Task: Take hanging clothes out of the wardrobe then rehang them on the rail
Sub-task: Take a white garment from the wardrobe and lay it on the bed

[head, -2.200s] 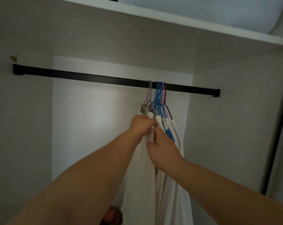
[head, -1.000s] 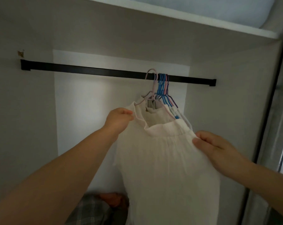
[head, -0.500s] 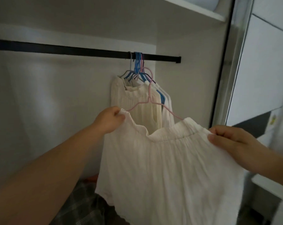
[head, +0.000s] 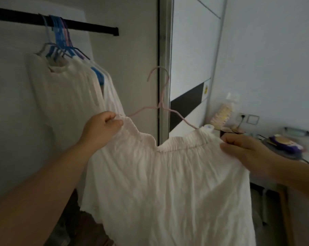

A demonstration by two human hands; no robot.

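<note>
Fingers (head: 114, 121) of left hand (head: 100, 130) and right hand (head: 242, 148) pinch the white garment (head: 167, 183) at its waistband ends — mid-frame, clear of the rail (head: 89, 27), on a pink hanger (head: 160, 103). Other clothes (head: 66, 96) hang upper left.

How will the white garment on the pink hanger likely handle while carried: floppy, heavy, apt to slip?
Probably floppy: the garment sags between the left hand and right hand. Likely light, as fingertip pinches hold it. It may slide along the thin hanger.
</note>
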